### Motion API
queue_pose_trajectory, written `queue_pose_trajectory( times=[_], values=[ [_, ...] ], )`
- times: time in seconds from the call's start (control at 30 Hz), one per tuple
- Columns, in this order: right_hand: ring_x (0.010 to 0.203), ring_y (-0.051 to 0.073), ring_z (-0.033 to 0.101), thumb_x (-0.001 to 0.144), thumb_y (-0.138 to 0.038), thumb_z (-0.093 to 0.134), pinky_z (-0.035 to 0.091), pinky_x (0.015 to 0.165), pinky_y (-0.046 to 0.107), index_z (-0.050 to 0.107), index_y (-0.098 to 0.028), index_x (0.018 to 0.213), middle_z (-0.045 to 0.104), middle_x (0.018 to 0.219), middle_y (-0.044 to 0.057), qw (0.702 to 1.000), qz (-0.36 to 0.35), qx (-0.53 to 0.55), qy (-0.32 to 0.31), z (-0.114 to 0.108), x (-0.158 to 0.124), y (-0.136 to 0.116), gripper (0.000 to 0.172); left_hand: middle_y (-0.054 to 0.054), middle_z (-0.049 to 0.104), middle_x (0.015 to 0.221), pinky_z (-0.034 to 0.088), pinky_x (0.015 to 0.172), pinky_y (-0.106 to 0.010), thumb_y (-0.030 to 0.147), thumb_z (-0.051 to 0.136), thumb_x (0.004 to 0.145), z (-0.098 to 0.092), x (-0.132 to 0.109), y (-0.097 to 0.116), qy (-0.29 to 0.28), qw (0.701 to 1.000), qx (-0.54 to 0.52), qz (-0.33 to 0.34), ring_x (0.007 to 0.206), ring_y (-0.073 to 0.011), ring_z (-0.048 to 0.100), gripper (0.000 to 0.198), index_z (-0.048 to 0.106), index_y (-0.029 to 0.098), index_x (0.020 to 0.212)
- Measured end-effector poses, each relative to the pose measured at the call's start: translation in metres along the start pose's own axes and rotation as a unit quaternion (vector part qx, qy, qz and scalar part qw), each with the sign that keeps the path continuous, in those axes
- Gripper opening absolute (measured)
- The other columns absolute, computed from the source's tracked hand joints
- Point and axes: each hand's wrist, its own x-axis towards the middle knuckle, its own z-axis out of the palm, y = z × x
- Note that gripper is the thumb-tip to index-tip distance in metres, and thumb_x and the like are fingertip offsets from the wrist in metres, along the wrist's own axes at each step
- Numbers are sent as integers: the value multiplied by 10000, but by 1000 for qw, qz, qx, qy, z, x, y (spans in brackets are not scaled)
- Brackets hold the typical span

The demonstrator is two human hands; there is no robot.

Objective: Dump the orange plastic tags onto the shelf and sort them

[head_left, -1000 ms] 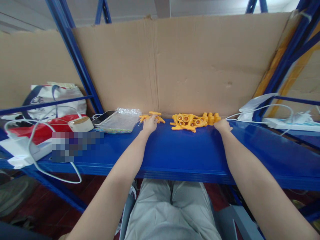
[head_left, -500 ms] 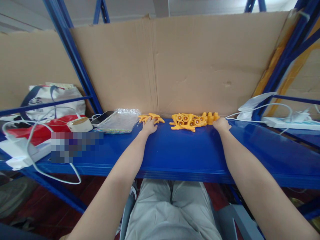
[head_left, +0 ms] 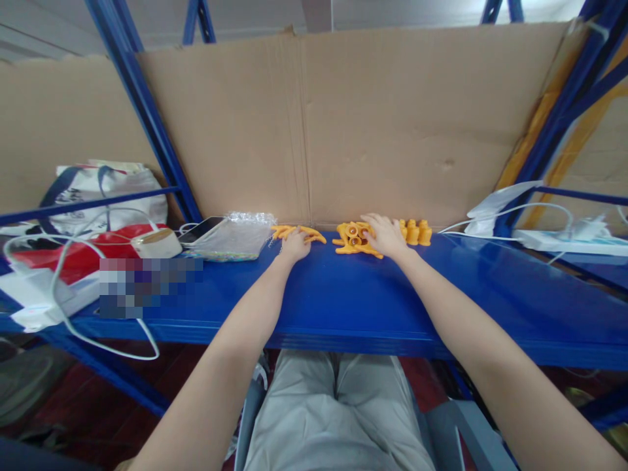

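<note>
Left hand (head_left: pixel 295 246) lies over the small heap of yellow pieces (head_left: pixel 314 235) at the back of the shelf (head_left: pixel 363 301), close to the cardboard (head_left: pixel 383 131). Fingers partly bent; whether they have hold of a piece I cannot tell, as the hand covers the middle of the heap. Prongs show beyond it on both sides.

Right hand (head_left: pixel 387 237) reaches over the right part of the yellow pile (head_left: pixel 350 239), fingers reaching toward the cardboard, thumb apart from them and beside the open ends. Grip loosely spread, not a fist; cannot tell whether anything is caught under the palm. At the pile's left, round hollow ends face the viewer (dark inside, with a coppery glint), and prongs stick out below.

Just right of that hand, a short row of yellow pieces (head_left: pixel 417 232) stands upright, side by side. The two heaps sit apart, bare blue between them.

Left of the left hand: a clear pouch (head_left: pixel 235 241), a phone (head_left: pixel 203 229) next to it, then a white charger (head_left: pixel 157 244) by a red bag (head_left: pixel 73 258). Far right, a power strip (head_left: pixel 574 243).
</note>
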Motion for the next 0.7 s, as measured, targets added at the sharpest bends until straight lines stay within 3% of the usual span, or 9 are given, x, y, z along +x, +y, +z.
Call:
queue_pose_trajectory(
  times=[0.07, 0.13, 0.23, 0.43, 0.7],
  values=[
    [1352, 332, 473, 950, -262, 430, 359, 1054, 562, 491, -245, 1471, 466, 1557, 126, 996, -75, -5, -44, 6, 0, -13, 525, -55, 563, 1490, 413, 1162, -427, 256, 543, 931, 0, 0, 0, 6, 1000, -4, 15, 1382, -260, 510, 331, 733, 270, 1202],
    [1394, 326, 436, 949, -244, 437, 345, 1067, 562, 520, -240, 1445, 420, 1590, 120, 992, -102, -9, -77, 9, 0, -23, 503, -48, 582, 1470, 411, 1163, -416, 268, 532, 941, -1, 0, 1, 2, 1000, -7, 23, 1383, -257, 508, 300, 764, 266, 1132],
    [1384, 326, 446, 951, -219, 442, 364, 1041, 517, 568, -167, 1371, 479, 1533, 175, 992, -91, -13, -87, 8, 0, -29, 441, -46, 552, 1501, 383, 1181, -421, 300, 517, 957, -1, 0, 2, -16, 1000, -2, 14, 1419, -262, 467, 301, 771, 266, 1114],
    [1236, 344, 540, 946, -222, 463, 376, 953, 455, 574, -98, 1274, 580, 1366, 249, 994, -81, -37, -66, 5, -1, -28, 369, -48, 438, 1592, 284, 1225, -475, 345, 532, 943, 5, 1, -2, -72, 997, 8, 32, 1489, -297, 363, 427, 636, 302, 1355],
    [1207, 332, 559, 962, -212, 426, 344, 929, 444, 456, -177, 1471, 555, 1418, 205, 992, -76, -52, -85, 8, -4, -39, 512, -96, 354, 1636, 268, 1225, -490, 335, 528, 937, 9, 2, -2, -94, 995, -10, 27, 1518, -310, 300, 517, 541, 285, 1451]
  ],
)
